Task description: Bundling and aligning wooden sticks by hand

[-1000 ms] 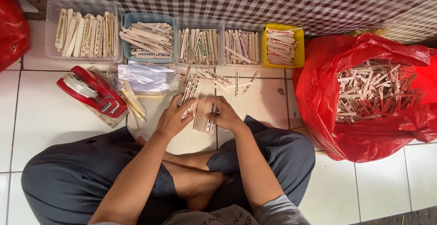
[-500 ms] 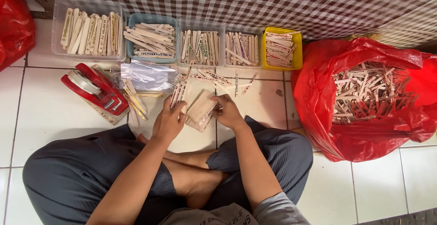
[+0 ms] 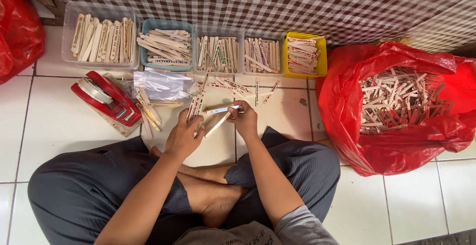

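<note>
Head view, looking down. Person is sitting cross-legged on white floor tiles (image 3: 49,126).

Left hand (image 3: 183,136) is curling narrowly around a bunch of flat wooden sticks (image 3: 214,125), keeping them edge-on so they stay squared as a stack. Right hand (image 3: 244,118) is pinching a single printed stick (image 3: 220,109) between thumb and fingers, face up, probably so its print can be read. That stick is pale wood with coloured lettering, lying just beyond the bunch, near the middle of the floor.

Far side: a row of small containers (image 3: 302,54) is holding sorted sticks. Right: a red plastic bag (image 3: 347,101) is lying open with unsorted sticks. Left: a red tape dispenser (image 3: 106,98) beside clear plastic sleeves (image 3: 161,84).
</note>
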